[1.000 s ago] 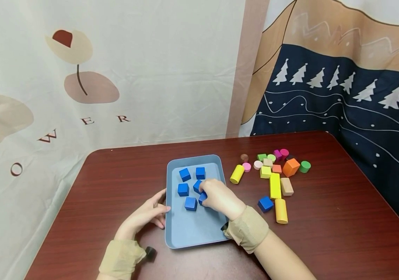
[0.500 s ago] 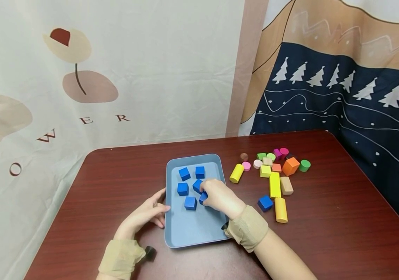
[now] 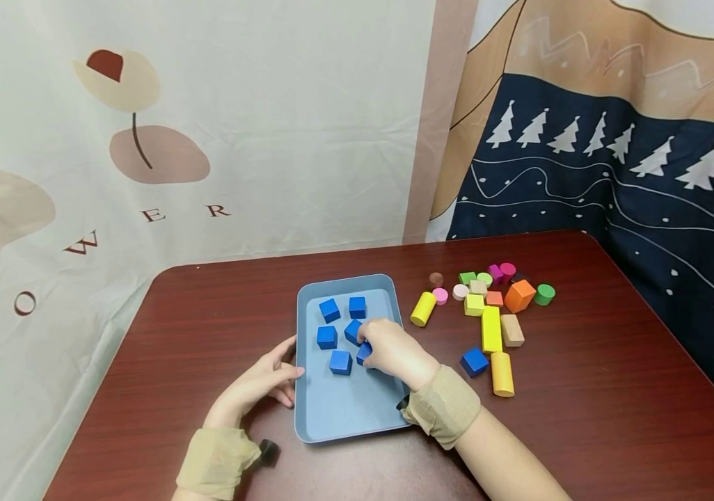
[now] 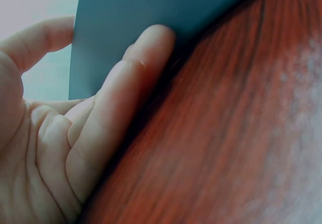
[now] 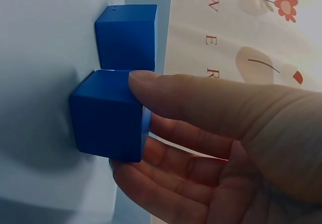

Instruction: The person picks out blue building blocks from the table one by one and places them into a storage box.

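A blue tray (image 3: 332, 414) holds several blue cubes (image 3: 327, 338). My right hand (image 3: 394, 353) reaches over its right side. In the right wrist view, the thumb and fingers pinch a blue cube (image 5: 108, 121) low over the tray floor; I cannot tell whether it touches it. Another blue cube (image 5: 128, 38) sits close beyond it. My left hand (image 3: 263, 381) holds the tray's left side. In the left wrist view the fingers (image 4: 118, 98) lie against the tray's outer wall, while the thumb tip is hidden behind the rim.
Right of the tray, a loose blue cube (image 3: 474, 362) lies beside a yellow cylinder (image 3: 502, 376). Farther back are a yellow bar (image 3: 491, 330), an orange block (image 3: 520, 296), a green cylinder (image 3: 544, 295) and several other coloured blocks. Fabric hangings stand behind the brown table (image 3: 207, 313).
Both hands and the tray stay almost where they were. The head view has shifted very slightly. No cube has visibly changed place.
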Demonstrator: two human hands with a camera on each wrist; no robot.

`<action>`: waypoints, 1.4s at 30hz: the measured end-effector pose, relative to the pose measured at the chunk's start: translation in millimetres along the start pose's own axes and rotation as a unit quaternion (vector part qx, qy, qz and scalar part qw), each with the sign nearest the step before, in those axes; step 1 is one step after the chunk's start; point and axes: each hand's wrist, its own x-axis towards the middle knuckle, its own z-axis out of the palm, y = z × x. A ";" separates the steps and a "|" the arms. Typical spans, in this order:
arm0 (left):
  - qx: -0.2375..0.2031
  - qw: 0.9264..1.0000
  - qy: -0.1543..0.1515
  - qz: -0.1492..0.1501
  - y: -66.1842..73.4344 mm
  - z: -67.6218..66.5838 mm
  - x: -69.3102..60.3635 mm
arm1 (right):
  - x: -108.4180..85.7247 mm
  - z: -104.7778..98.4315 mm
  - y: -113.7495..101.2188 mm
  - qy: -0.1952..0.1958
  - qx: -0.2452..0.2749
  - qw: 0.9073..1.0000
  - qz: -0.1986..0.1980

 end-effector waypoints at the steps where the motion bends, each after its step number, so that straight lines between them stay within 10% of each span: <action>1: 0.000 1.000 -0.001 0.001 0.2 0.1 0.1 | 0.1 0.0 0.0 0.000 0.000 1.000 0.001; 42: 0.006 1.000 0.002 0.000 1.8 1.3 -1.3 | -37.8 -62.0 16.3 0.089 0.002 0.994 0.055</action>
